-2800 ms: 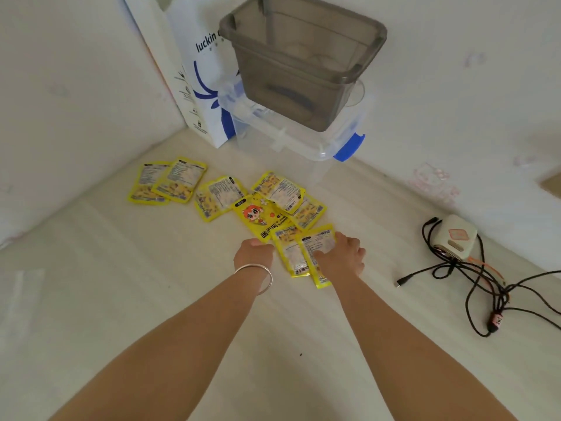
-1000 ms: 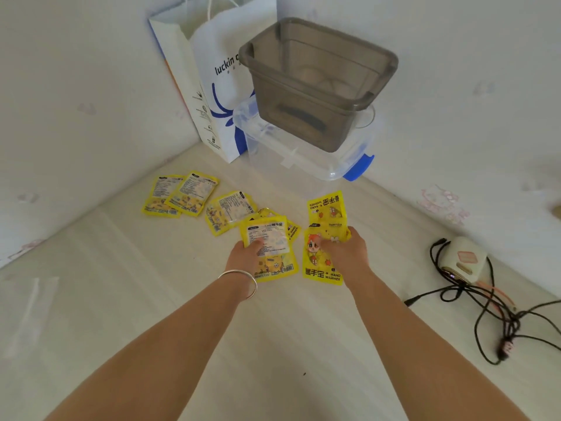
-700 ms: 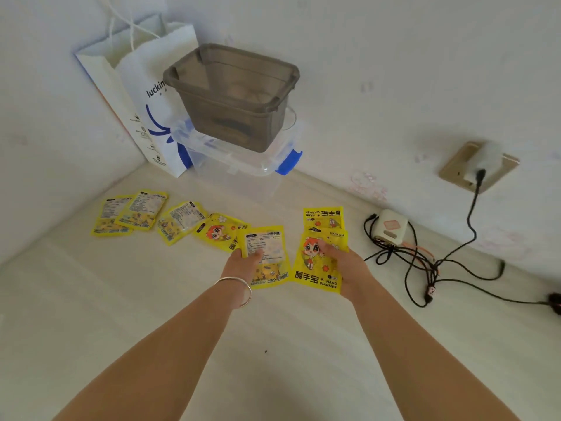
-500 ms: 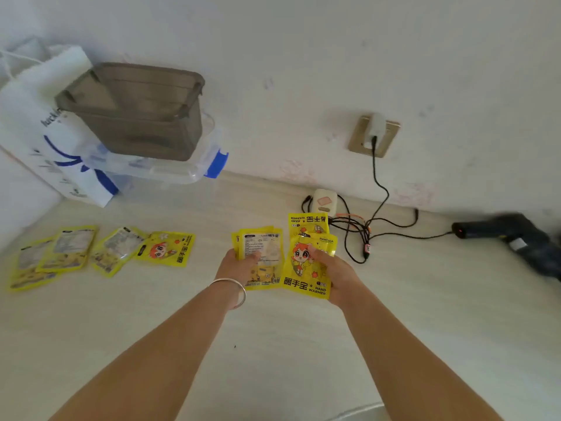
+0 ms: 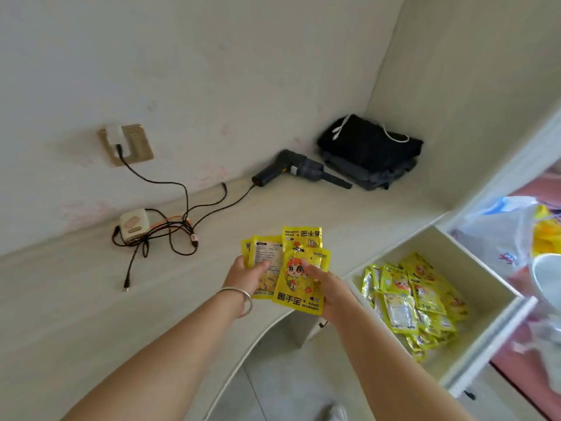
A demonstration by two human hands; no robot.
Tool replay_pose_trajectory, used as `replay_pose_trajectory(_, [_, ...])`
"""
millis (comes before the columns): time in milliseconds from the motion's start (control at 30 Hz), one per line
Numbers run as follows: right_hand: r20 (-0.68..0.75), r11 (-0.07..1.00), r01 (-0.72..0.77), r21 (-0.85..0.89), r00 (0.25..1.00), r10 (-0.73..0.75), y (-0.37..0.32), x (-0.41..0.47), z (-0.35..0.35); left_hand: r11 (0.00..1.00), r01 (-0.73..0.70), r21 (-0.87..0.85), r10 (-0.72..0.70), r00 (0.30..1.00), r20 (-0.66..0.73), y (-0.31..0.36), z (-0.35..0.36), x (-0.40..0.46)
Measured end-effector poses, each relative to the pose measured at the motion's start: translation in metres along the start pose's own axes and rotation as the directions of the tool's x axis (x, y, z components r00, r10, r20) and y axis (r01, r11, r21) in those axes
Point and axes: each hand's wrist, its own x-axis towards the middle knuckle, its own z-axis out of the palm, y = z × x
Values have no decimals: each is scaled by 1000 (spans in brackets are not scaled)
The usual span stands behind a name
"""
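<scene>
Left hand (image 5: 246,276) grasping a fan of yellow packets (image 5: 267,262), right hand (image 5: 329,291) pinching two hand warmer packets (image 5: 299,281), both above the tabletop (image 5: 91,299) edge, beside an open drawer (image 5: 485,323) of similar packets.

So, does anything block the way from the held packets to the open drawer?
Nothing visible does. The left hand and right hand hold yellow packets beside the open drawer; its top is uncovered, with more packets piled inside.

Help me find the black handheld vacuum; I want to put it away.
Head view, upper middle: the handheld vacuum lies on the desk by the wall, between the wall socket and the folded dark clothes.
</scene>
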Motion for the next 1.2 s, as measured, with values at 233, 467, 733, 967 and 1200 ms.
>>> replay_pose_trajectory(233, [-181, 985, 30, 172, 984, 2, -41, -8, -141, 995, 1, 100, -24, 974, 226, 31, 157, 19])
replay_pose_trajectory(467, [-319, 972, 64, 226, 948, 12, -64, 10, -262, 983, 81, 167, -132, 938, 321, 29, 285, 37])
replay_pose_trajectory(733, [-368, 950, -74, 303, 910, 188, -71, 32, -340, 920, 128, 371, -262, 904, 337, 8, 377, 68])
replay_pose_trajectory(967, [-425, 917, -82, 390, 868, 258, -51, 74, -372, 831, 80, 550, -306, 892, 332, -15, 419, 110])
replay_pose_trajectory(1200, [-581, 915, -86, 394, 748, 321, -18, 113, -390, 759, 83, 646, -330, 904, 271, -42, 441, 148])
